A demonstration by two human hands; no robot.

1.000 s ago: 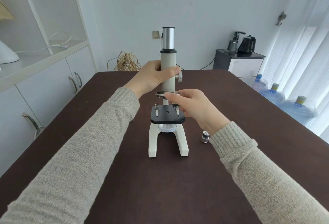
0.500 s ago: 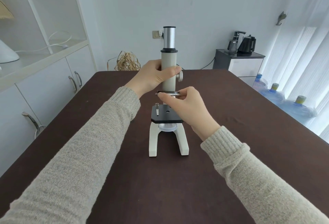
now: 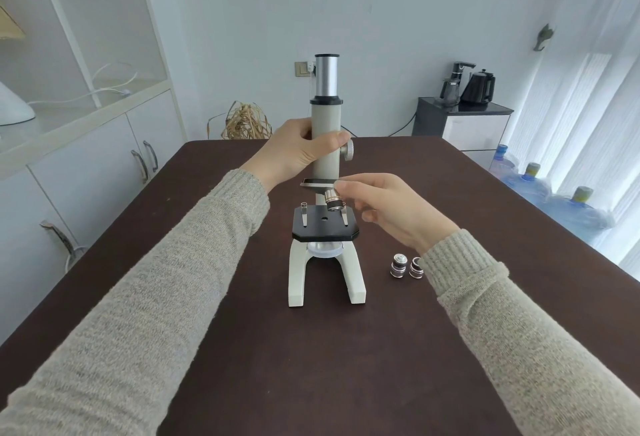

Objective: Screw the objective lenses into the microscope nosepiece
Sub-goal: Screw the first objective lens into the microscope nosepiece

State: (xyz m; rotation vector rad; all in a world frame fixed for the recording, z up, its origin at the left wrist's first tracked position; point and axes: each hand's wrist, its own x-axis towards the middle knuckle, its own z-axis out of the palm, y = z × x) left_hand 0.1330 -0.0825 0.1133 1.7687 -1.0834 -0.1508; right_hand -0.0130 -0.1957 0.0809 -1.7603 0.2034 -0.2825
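Observation:
A white microscope (image 3: pixel 325 158) with a black stage (image 3: pixel 325 226) stands on the dark brown table (image 3: pixel 311 366). My left hand (image 3: pixel 298 153) is wrapped around its grey body tube. A brass and black objective lens (image 3: pixel 333 202) hangs from the silver nosepiece (image 3: pixel 317 185) above the stage. My right hand (image 3: pixel 391 210) hovers just right of it with fingers loosely spread; one fingertip touches the nosepiece rim by the lens. Two loose objective lenses, one (image 3: pixel 398 265) in full view and one (image 3: pixel 415 267) partly hidden by my right sleeve, stand on the table right of the base.
White cabinets (image 3: pixel 104 158) line the left side. A dark side cabinet with kettles (image 3: pixel 464 113) stands at the back right, and water bottles (image 3: pixel 554 203) sit on the floor by the curtain. A straw bundle (image 3: pixel 246 122) lies behind the table's far edge.
My right hand has drawn back to the right from under the nosepiece, uncovering the lens hanging there. The loose lenses on the table show again. My left hand has kept its grip.

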